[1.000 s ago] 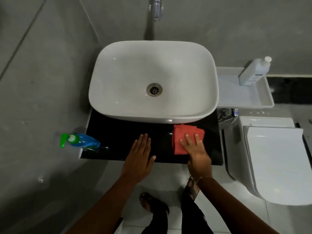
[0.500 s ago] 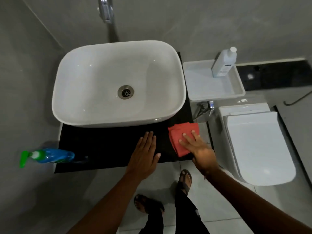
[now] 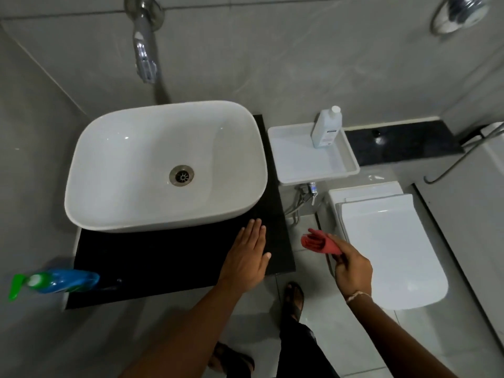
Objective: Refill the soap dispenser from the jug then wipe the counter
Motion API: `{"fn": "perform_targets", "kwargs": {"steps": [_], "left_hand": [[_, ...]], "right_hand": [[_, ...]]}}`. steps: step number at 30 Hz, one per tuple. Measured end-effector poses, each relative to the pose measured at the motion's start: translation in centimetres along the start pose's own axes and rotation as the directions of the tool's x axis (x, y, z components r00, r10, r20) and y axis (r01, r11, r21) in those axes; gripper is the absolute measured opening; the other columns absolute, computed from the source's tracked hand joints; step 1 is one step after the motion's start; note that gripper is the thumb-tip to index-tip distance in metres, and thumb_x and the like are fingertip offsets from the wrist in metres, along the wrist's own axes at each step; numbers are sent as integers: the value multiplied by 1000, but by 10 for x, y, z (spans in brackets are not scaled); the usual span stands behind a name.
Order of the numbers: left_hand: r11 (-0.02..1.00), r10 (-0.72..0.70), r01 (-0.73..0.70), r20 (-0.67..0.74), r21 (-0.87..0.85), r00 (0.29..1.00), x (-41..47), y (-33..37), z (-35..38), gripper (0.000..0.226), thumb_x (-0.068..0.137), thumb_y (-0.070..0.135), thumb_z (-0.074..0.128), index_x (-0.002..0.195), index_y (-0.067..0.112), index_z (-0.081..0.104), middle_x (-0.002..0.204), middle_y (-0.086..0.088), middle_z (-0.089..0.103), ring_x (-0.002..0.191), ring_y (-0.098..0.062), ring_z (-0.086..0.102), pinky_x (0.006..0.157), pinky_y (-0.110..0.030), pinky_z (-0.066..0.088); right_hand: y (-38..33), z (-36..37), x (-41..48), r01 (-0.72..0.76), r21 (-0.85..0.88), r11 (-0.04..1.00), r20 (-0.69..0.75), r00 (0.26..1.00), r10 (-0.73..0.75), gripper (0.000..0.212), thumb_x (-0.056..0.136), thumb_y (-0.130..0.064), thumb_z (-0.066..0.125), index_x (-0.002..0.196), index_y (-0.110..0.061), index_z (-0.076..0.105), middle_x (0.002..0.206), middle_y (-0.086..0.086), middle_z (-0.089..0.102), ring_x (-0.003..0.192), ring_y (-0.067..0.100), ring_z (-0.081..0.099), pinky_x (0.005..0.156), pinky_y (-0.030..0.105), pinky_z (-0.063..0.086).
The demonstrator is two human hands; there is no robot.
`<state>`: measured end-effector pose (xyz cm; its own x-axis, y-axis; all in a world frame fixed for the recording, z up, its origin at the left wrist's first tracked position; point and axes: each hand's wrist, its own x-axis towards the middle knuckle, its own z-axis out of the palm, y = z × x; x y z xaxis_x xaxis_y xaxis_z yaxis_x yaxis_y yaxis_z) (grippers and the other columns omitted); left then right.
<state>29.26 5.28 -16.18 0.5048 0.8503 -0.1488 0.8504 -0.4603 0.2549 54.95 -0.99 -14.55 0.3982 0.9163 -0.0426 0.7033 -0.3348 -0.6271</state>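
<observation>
A black counter carries a white basin. My left hand lies flat on the counter's right part, fingers spread, holding nothing. To the right of the counter's edge, in the air, my right hand grips a folded red cloth. A blue soap dispenser with a green pump stands at the counter's front left corner. The white jug with a white cap stands in a white tray right of the basin.
A chrome tap juts from the wall above the basin. A white toilet with closed lid sits right of the cloth. Pipes and a valve hang under the tray. My sandalled feet stand on the grey floor.
My right hand has lifted the red cloth off the counter and carried it right, past the edge. My left hand stays flat on the counter. The camera has swung to the right.
</observation>
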Motion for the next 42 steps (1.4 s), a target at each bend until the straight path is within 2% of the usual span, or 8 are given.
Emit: {"fn": "perform_targets", "kwargs": {"steps": [10, 13, 17, 26, 31, 37, 40, 42], "left_hand": [[990, -141, 142, -28, 13, 990, 123, 29, -18, 71, 99, 40, 41, 155, 1, 24, 165, -18, 17, 154, -34, 13, 126, -45, 11], [973, -233, 232, -63, -23, 971, 165, 27, -16, 70, 98, 39, 44, 153, -1, 28, 164, -20, 22, 154, -35, 16, 124, -50, 22], [954, -300, 300, -61, -15, 952, 207, 18, -10, 70, 100, 44, 31, 155, 1, 22, 165, -18, 18, 154, -34, 15, 124, -50, 23], [962, -269, 260, -150, -76, 951, 219, 6, 18, 66, 98, 38, 37, 155, 6, 28, 165, -12, 22, 154, -31, 18, 123, -47, 18], [966, -252, 226, -252, -129, 934, 218, 5, 30, 70, 96, 33, 42, 157, 7, 18, 166, -15, 19, 155, -29, 12, 125, -44, 12], [969, -237, 208, -266, -131, 935, 218, 8, 25, 67, 96, 33, 40, 154, 2, 26, 163, -17, 24, 154, -31, 15, 124, -46, 14], [974, -224, 213, -240, -72, 945, 217, 9, 15, 66, 95, 33, 40, 152, 1, 32, 163, -17, 26, 154, -31, 17, 125, -45, 13], [967, -254, 255, -208, -24, 945, 219, 10, 8, 66, 97, 35, 39, 154, 3, 29, 164, -15, 22, 154, -31, 14, 126, -44, 10]], "right_hand": [[-19, -1, 136, 31, 144, 989, 10, 999, -33, 52, 82, 2, 53, 127, -22, 65, 107, 13, 74, 96, 36, 68, 87, 27, 44], [-25, 1, 180, 160, 206, 965, 34, 985, -170, 47, 84, -15, 50, 128, -26, 62, 112, 2, 71, 105, 19, 65, 94, 20, 44], [-29, 16, 235, 169, 256, 952, 89, 976, -197, 49, 93, -6, 60, 132, -36, 54, 123, -2, 67, 112, 13, 60, 102, 23, 39], [-59, 82, 354, 299, 78, 951, 124, 944, -307, 60, 91, 0, 55, 140, -34, 48, 141, -6, 55, 117, 20, 60, 99, 33, 52], [-47, 143, 386, 477, -118, 871, 437, 812, -386, 68, 90, 3, 51, 148, -30, 38, 160, -1, 29, 150, 28, 18, 108, 50, 44], [-11, 166, 380, 618, -227, 753, 663, 664, -346, 88, 89, -6, 56, 154, -35, 5, 165, -4, -2, 147, 24, -20, 121, 44, -3], [-33, 144, 386, 552, -130, 823, 715, 627, -308, 86, 87, -3, 56, 155, -32, 11, 165, 0, 5, 151, 31, -3, 122, 47, 3], [-55, 115, 383, 410, 23, 912, 603, 722, -340, 75, 87, 2, 52, 152, -27, 26, 159, 6, 27, 145, 32, 27, 120, 49, 27]]}}
